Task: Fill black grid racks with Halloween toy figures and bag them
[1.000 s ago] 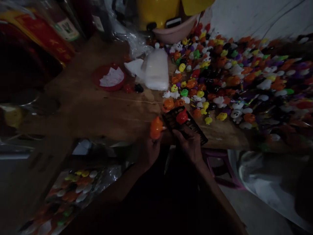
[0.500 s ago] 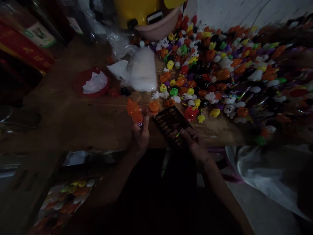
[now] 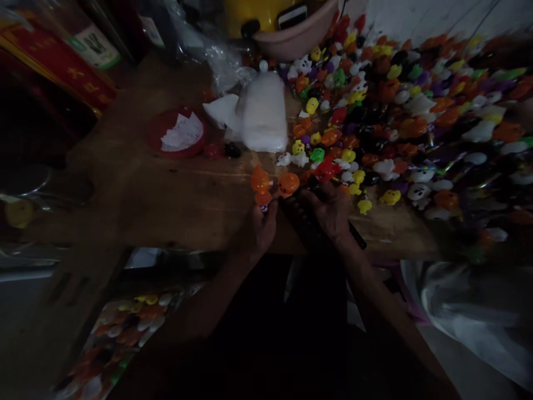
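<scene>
My left hand [image 3: 265, 225] is closed on an orange plastic toy figure [image 3: 261, 180], its purple-and-white patterned lower end between the fingers. Just right of it, a round orange pumpkin-like toy [image 3: 288, 183] is close to my fingertips; I cannot tell whether they touch it. My right hand [image 3: 331, 211] lies over the far part of a black compartment tray [image 3: 302, 216] at the table's front edge. Its fingers point away from me and are dim and blurred, so any grip is unclear. A red toy [image 3: 327, 169] is just beyond them.
A heap of small coloured toys [image 3: 400, 133] covers the right side of the wooden table [image 3: 175, 205]. Farther back are a stack in clear plastic [image 3: 264, 111], a red dish [image 3: 156, 147] of paper slips and a pink basin [image 3: 291, 44]. More toys [image 3: 129, 328] lie below, left.
My right hand has moved from the near part of the black tray to its far part, now covering more of it. My left hand keeps the orange toy. The view has shifted left.
</scene>
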Demonstrator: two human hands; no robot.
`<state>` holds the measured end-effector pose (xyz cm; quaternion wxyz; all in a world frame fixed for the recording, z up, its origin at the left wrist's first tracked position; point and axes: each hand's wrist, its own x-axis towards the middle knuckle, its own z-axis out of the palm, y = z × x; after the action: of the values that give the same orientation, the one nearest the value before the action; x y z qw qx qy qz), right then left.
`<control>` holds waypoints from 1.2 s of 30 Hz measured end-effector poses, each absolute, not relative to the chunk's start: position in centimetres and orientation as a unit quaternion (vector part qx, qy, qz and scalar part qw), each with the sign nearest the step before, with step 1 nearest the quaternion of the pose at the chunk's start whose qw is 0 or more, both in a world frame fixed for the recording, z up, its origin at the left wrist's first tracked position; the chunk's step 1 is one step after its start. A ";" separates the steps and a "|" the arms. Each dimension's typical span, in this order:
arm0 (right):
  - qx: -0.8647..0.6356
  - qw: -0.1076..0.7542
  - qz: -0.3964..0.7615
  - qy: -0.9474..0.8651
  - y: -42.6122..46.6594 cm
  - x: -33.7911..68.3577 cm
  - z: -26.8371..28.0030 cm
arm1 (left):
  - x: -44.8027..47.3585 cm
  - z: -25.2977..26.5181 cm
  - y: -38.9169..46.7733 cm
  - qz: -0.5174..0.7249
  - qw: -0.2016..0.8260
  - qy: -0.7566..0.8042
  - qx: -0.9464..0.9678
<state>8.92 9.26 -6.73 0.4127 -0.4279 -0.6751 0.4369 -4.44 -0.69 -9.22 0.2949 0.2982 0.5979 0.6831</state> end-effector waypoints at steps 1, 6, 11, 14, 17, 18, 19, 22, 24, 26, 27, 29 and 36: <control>-0.418 0.417 0.443 -0.675 9.4 8.5 -7.0 | -4.5 -9.1 -0.8 0.680 0.295 0.598 0.305; -0.415 0.418 0.460 -0.664 9.5 7.4 -7.8 | -4.5 -9.0 -1.1 0.680 0.301 0.602 0.292; -0.444 0.386 0.333 -0.736 8.8 7.7 -7.3 | -4.2 -8.6 -1.1 0.686 0.308 0.604 0.262; -0.453 0.330 0.274 -0.782 8.5 7.9 -7.0 | -4.3 -8.3 -1.2 0.692 0.320 0.593 0.259; -0.458 0.298 0.251 -0.799 8.4 7.7 -7.2 | -4.4 -8.0 -1.2 0.688 0.337 0.587 0.263; -0.455 0.294 0.248 -0.803 8.5 7.6 -7.3 | -4.5 -8.0 -1.2 0.686 0.339 0.588 0.263; -0.451 0.288 0.246 -0.808 8.4 7.5 -7.4 | -4.5 -8.0 -1.2 0.685 0.341 0.587 0.264; -0.425 0.274 0.245 -0.827 8.3 7.8 -7.2 | -4.9 -8.0 -1.4 0.683 0.354 0.577 0.276; -0.397 0.285 0.238 -0.839 8.3 8.9 -6.5 | -5.8 -7.7 -1.5 0.686 0.350 0.570 0.288; -0.401 0.309 0.212 -0.836 8.9 11.0 -5.4 | -7.3 -6.9 -1.4 0.695 0.314 0.576 0.294; -0.421 0.321 0.189 -0.827 9.5 12.3 -4.9 | -8.2 -6.4 -1.0 0.698 0.288 0.582 0.301; -0.479 0.332 0.131 -0.802 11.0 15.0 -3.8 | -10.1 -5.1 0.6 0.687 0.245 0.593 0.341; -0.573 0.307 0.003 -0.760 14.1 20.5 -3.1 | -11.7 -3.6 11.7 0.600 0.297 0.541 0.509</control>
<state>20.49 14.09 -3.11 0.3068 -0.5732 -0.7598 0.0030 -11.75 11.66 -3.64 0.2972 0.5086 0.5413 0.6000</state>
